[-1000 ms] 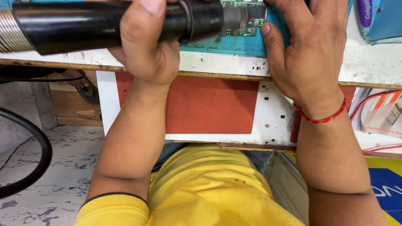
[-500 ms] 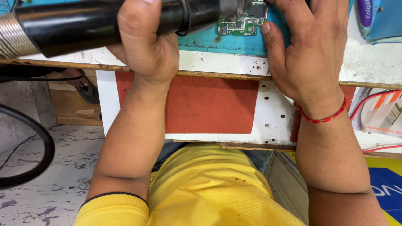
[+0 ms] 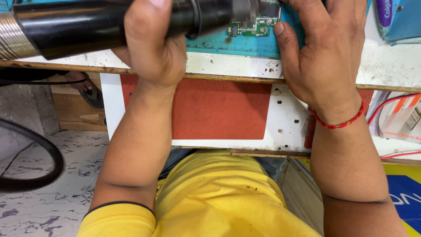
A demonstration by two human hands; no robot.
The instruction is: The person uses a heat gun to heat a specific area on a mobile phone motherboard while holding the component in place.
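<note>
The left hand (image 3: 151, 48) is wrapped tight around a fat black hot-air tool (image 3: 109, 24). The tool lies sideways, and its metal tip (image 3: 245, 8) points at a small green circuit board (image 3: 256, 24). The tip sits right over the board's top part, so I cannot tell if they touch. A ribbed silver hose end (image 3: 11, 35) comes out of the back of the tool, at the left.

The right hand (image 3: 324, 52) is spread flat, with its fingers pressed down on the blue mat (image 3: 228, 41) just beside the board. Its thumb rests at the board's right edge. It holds nothing; it seems to keep the board from sliding. A red thread band (image 3: 337, 123) goes around that wrist.

The board lies on the blue mat, on the white bench (image 3: 228, 66), between the two hands.

The step looks like warming a part on the board. The next move seems to call for a steady tip kept over one spot and a flat hand that does not slip.

Below the bench is a red and white panel (image 3: 219, 109), and a black cable (image 3: 39, 162) curls over the floor.
</note>
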